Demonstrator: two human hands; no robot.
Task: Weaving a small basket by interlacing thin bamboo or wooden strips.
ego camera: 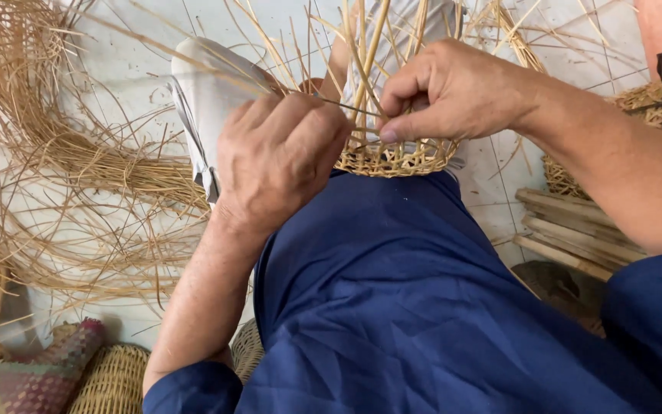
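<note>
At the centre of the frame a half-woven cane basket [392,157] rests on the person's knee, its finished band at the bottom and loose upright strands [362,61] fanning toward the top edge. The right hand [453,92], upper centre-right, has its grip nearly closed: thumb and forefinger pinch a thin strand just above the woven rim. The left hand [281,157], just left of centre, is curled into a loose fist close against the basket; its fingers fold away from the camera, so I cannot tell whether they have hold of a strand or only steady the work. A thin dark line runs between the two hands, perhaps a strand or a slim tool; it is too fine to tell. To weave this row well, it seems wise to keep the pinched strand taut and low against the rim, pressing it snug before passing behind the next upright, while the other hand braces the basket so the uprights do not splay. Loose cane [63,176] sprawls over the tiled floor [124,61] at left, wooden slats [568,230] lie at right, and smaller woven pieces [113,379] sit at lower left.
</note>
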